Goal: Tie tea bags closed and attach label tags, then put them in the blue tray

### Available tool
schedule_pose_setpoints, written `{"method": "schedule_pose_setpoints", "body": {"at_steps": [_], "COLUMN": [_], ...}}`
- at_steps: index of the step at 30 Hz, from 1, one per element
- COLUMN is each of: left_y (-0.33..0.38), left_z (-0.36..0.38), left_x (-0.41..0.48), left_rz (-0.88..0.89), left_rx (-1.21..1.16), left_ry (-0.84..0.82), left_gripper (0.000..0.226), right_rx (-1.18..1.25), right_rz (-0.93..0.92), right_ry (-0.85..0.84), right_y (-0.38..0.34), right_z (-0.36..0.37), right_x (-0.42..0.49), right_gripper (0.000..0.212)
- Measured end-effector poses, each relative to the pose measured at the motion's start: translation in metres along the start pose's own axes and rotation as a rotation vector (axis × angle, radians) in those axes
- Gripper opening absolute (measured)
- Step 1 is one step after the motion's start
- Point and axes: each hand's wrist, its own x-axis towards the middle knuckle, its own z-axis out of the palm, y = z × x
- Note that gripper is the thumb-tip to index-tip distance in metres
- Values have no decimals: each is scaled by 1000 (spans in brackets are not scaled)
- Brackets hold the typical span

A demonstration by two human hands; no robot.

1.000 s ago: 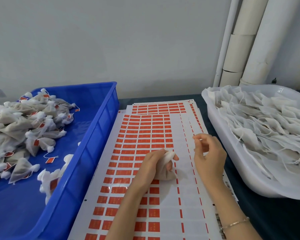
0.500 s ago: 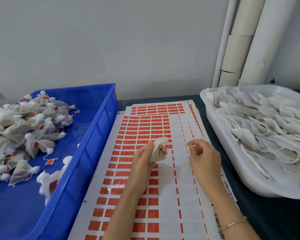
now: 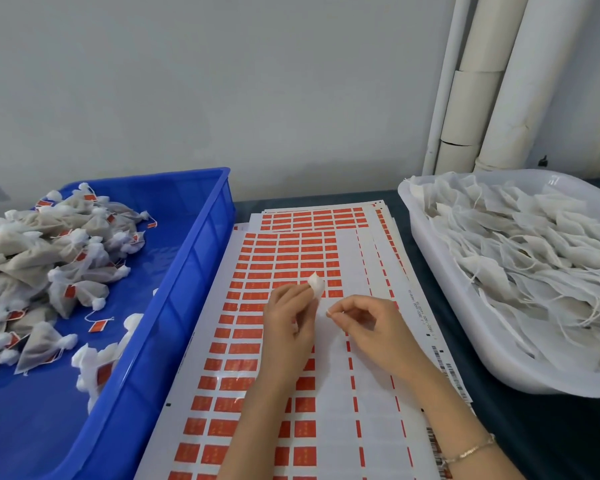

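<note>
My left hand (image 3: pixel 288 323) grips a white tea bag (image 3: pixel 316 285) above the sheet of red label stickers (image 3: pixel 257 341); only the bag's gathered top shows past the fingers. Just to its right, my right hand (image 3: pixel 364 327) pinches something thin between thumb and forefinger, probably the bag's string, too fine to see clearly. The blue tray (image 3: pixel 174 306) at the left holds a heap of tied, tagged tea bags (image 3: pixel 49 258). At the right a white tub (image 3: pixel 440 299) is full of untied tea bags (image 3: pixel 534 258).
More sticker sheets (image 3: pixel 326 216) lie stacked under the top one on the dark table (image 3: pixel 551 427). White pipes (image 3: pixel 482 81) run up the grey wall at the back right.
My left hand has lifted the tea bag off the sheet and closed round it, hiding most of it. My right hand came in towards it, pinching near the bag.
</note>
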Motion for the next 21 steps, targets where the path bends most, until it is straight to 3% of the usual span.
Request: {"method": "schedule_pose_setpoints", "body": {"at_steps": [4,7,10,12,15,21], "left_y": [-4,-1,2,4,13,17], "left_z": [2,0,-1,-1,-1,-2], "left_x": [1,1,1,1,-1,-2], "left_rz": [148,171,92,-16,-95,-223], "left_rx": [118,79,-67,-176,-312,-468], "left_ry": [-95,-96,-72,-97,-174,-185], "left_gripper": [25,28,20,18,25,34], "right_rx": [68,128,249,312,263,273], "right_rz": [-47,-88,-99,-73,-23,89], "right_ry": [-18,-14,-5,87,257,113], "right_y": [-2,-3,-6,-5,2,3], "right_z": [-1,0,4,7,12,17], "right_x": [-2,-2,-3,-4,-1,1], "right_gripper": [15,17,9,17,8,21]}}
